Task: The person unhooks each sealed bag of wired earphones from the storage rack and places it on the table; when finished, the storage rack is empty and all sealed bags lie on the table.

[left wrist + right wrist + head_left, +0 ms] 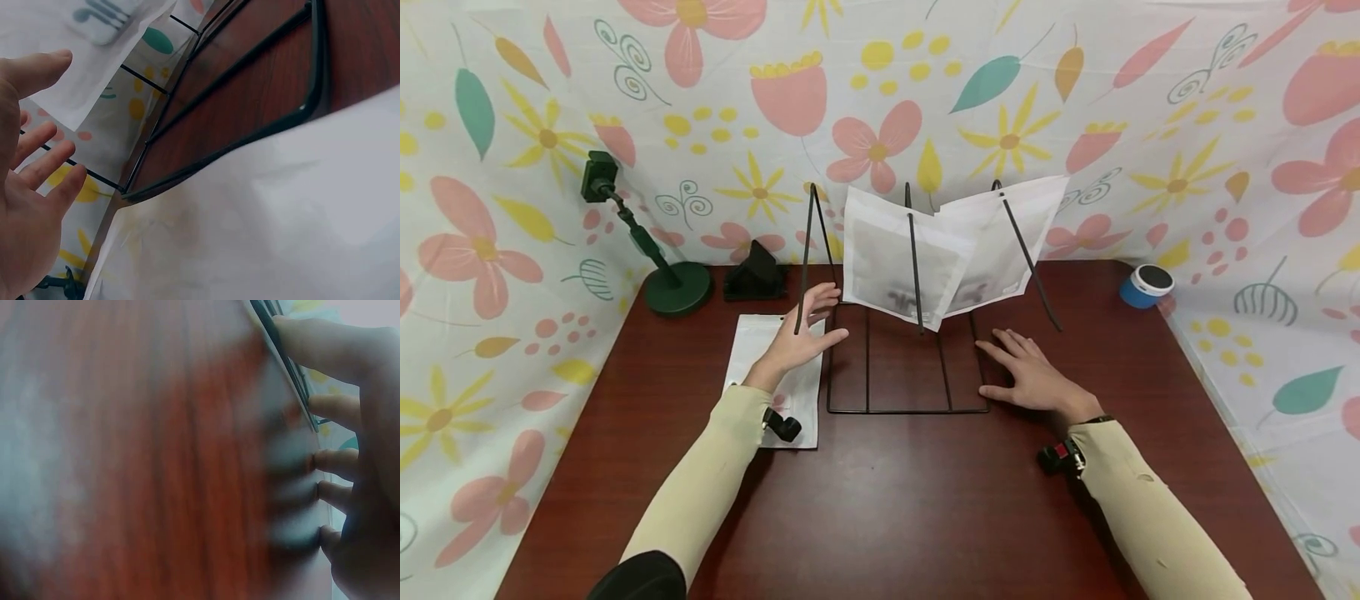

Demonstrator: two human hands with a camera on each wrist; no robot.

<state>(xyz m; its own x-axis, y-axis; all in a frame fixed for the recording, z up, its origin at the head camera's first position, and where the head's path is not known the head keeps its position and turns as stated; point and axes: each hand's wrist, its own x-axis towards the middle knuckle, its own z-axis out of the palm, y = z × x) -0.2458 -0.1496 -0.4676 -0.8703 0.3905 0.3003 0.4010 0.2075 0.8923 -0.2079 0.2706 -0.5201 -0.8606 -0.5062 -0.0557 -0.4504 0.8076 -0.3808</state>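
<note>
A black wire rack [910, 412] stands on the table with tall looped dividers. Two white flat pouches lean between the dividers, a left pouch [876, 242] and a right pouch [1037, 221], overlapping and tilted. My left hand [784, 354] is by the rack's left divider, fingers spread and relaxed, holding nothing. Under that hand another white pouch [805, 392] lies flat on the table; the left wrist view shows its pale surface [281, 237] close up. My right hand [1033, 379] has its fingers spread, fingertips on the table and at the right side of the rack's base.
On the brown table [880, 517], a dark green stand [677, 287] and a black holder [756, 273] are at the back left. A blue and white round container [1142, 287] stands at the back right. Flower-patterned cloth [880, 83] hangs behind.
</note>
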